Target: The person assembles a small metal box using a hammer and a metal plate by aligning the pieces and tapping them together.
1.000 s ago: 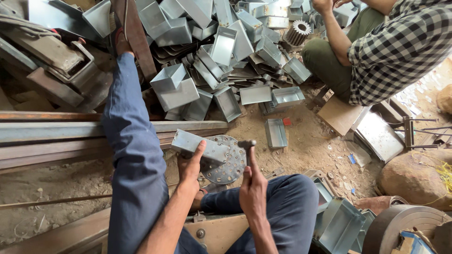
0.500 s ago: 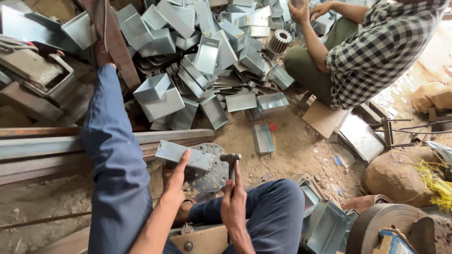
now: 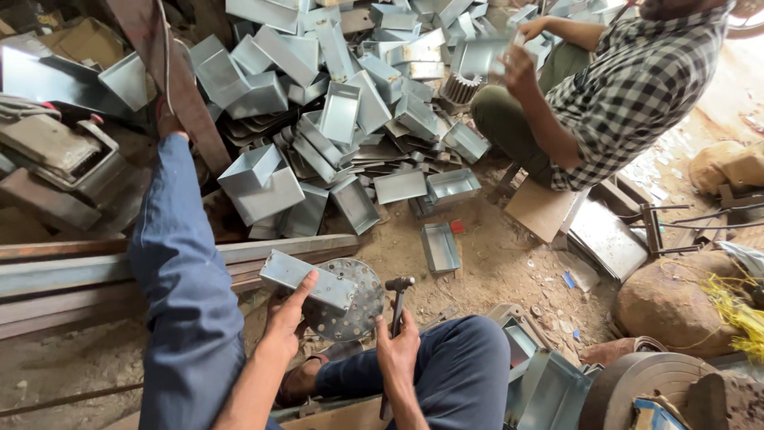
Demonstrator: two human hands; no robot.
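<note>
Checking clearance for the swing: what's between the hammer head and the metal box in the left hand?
Head view: only the perforated round plate shows between the hammer head and the metal box. The left hand steadies the box; the right hand grips the handle.

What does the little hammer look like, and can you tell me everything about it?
The hammer is small, with a dark metal head on top and a thin dark handle. It stands nearly upright, head up. The right hand grips the handle low down, fingers wrapped round it. Its head sits just right of a round perforated metal disc, beside the grey sheet-metal box the left hand steadies.
</note>
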